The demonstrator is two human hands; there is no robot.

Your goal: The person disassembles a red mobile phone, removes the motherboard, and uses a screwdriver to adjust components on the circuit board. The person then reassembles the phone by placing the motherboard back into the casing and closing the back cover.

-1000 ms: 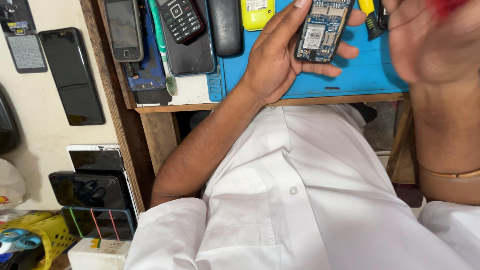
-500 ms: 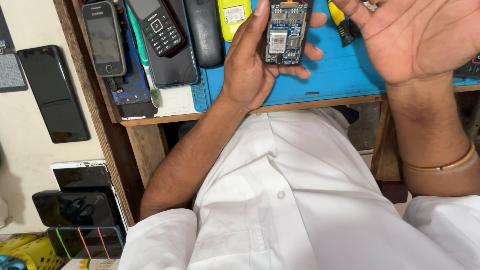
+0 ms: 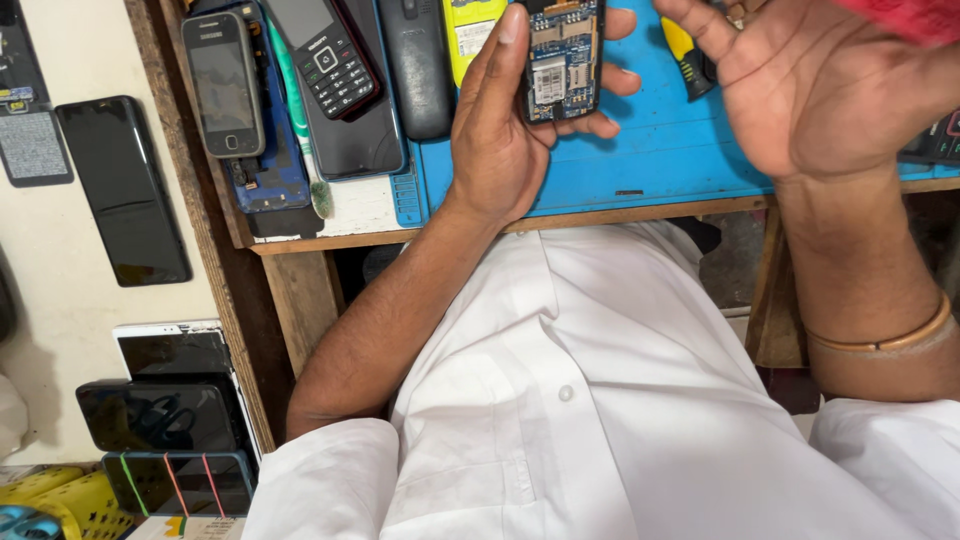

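The left hand (image 3: 500,140) had its grip closed around an opened mobile phone (image 3: 562,60), thumb along the near edge and fingers (image 3: 610,85) wrapped round the far side. The phone's back was off, so its circuit board and a metal card slot faced the camera. It was held just above the blue work mat (image 3: 640,160), near the top of the view.

The right hand (image 3: 820,90) hovered to the right of the phone with the palm up and the fingers spread, its grip open and holding nothing. A thin gold-coloured bangle (image 3: 880,340) sat on that wrist. A blurred red shape (image 3: 905,15) crossed the top right corner; what it was could not be told.

Between the two hands, a yellow-and-black tool handle (image 3: 685,55) lay on the mat, partly hidden by the right hand. A yellow phone part (image 3: 472,30) lay at the mat's top left, just beside the left thumb.

To the left of the mat, on the wooden table (image 3: 330,240), lay a black handset (image 3: 418,70), a black keypad phone (image 3: 325,55) resting on a larger dark phone, and a grey touchscreen phone (image 3: 222,85) on top of a blue circuit board (image 3: 275,170). A green toothbrush (image 3: 300,130) lay among them.

Further left, on a pale surface, lay a dark smartphone (image 3: 125,190). Below it sat several more dark-screened devices (image 3: 160,415), one bound with coloured rubber bands. The person wore a white buttoned shirt (image 3: 600,400).
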